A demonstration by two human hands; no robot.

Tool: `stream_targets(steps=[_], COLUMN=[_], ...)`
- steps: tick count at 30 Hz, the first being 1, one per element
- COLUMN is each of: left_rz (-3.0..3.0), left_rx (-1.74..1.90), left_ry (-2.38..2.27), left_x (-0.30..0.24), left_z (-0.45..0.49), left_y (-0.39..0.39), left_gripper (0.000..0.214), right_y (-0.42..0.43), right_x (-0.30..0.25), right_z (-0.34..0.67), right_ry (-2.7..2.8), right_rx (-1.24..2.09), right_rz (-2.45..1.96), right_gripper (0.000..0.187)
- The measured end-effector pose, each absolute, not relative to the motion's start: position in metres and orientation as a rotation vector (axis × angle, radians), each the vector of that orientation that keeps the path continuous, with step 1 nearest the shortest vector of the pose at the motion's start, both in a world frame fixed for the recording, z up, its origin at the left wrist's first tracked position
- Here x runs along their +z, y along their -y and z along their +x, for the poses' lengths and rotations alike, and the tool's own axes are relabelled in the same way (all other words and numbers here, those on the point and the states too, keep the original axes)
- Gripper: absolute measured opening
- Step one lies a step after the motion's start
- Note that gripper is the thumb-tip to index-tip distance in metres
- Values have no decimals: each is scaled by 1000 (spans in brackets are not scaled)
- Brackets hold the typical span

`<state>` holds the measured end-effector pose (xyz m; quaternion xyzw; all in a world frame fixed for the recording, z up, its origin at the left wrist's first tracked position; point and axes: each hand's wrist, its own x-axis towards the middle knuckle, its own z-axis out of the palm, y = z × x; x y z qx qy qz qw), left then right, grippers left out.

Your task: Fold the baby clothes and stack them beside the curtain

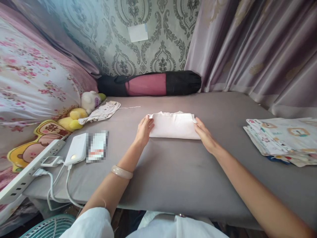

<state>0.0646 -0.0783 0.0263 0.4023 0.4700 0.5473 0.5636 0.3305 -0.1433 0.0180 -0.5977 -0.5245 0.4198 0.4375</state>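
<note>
A folded white cloth lies flat on the grey bed sheet in the middle of the view. My left hand grips the cloth's left end, fingers curled over the edge. My right hand grips the right end the same way, thumb and fingers closed on the fabric. A pale bangle sits on my left wrist.
A stack of folded patterned cloths lies at the right. On the left are a white power bank, a power strip with cables, plush toys and a small printed cloth. A black and pink bolster lies by the wall.
</note>
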Motion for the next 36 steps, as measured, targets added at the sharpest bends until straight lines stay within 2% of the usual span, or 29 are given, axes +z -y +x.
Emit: stream_targets(steps=[16,22,30,33,36], left_rz=[1088,1169,1254,1432,1800], left_rx=[1308,1250,1170,1140,1061], left_ry=[-1248,-1386,-1445,-1457,-1472], left_x=[-5,-19,-19,-19,-14], left_z=[85,89,91,96,109], left_y=[14,10,14,14,17], left_gripper=[52,58,69,66,57], right_y=[77,68,66,66,64], right_x=[9,-7,-11,-7,-1], right_z=[324,323,314,307,294], right_ry=[1368,1480,1618,1694,1852], right_rx=[914,801,675,637,461], right_rz=[-1706,-1725,-1786,-1866,-1922], right_gripper=[78,73,77,71,63])
